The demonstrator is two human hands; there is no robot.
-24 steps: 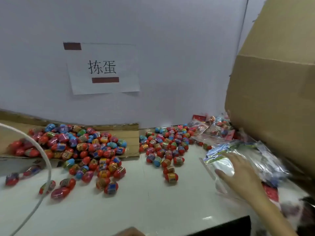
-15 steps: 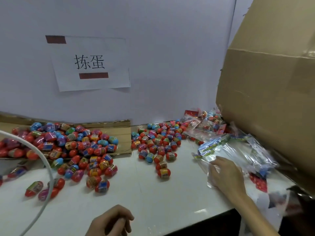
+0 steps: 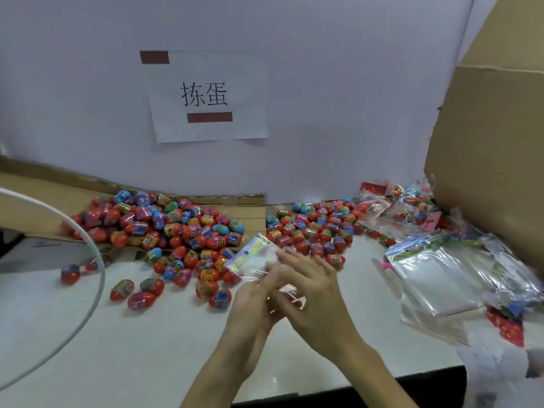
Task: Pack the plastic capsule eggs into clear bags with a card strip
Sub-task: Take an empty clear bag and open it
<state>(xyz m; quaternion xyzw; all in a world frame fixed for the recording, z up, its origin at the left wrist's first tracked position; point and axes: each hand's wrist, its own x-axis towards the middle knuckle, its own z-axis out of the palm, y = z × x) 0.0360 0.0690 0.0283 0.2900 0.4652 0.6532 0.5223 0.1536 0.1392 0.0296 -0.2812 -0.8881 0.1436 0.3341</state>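
Two bare hands meet at bench centre over one clear plastic bag with a holographic card strip (image 3: 255, 257). Left hand (image 3: 253, 301) sits under the bag, right hand (image 3: 309, 287) over it; both grips are closed on the film, pinching the open end, card strip pointing to 11 o'clock. Fingers are motion-blurred, so exact contact points are unclear.

Step in hand, as I judge it: rubbing the bag mouth apart so eggs can go in. To do it well: slide thumb against fingers to split the two film layers, keep the card strip end away from the mouth, and hold the opening facing the nearest eggs.

Loose red-based plastic capsule eggs lie in two heaps: big heap (image 3: 176, 231) at 10 o'clock, partly on a flat brown cardboard sheet (image 3: 38, 207), touching the bag's far edge; smaller heap (image 3: 318, 228) at 12 o'clock, just beside the right fingertips. Stack of empty clear bags (image 3: 447, 278) at 3 o'clock, well apart. Filled bags (image 3: 412, 207) at 1 o'clock against the tall cardboard box (image 3: 494, 148). White bench (image 3: 147, 348) is bare near the person.
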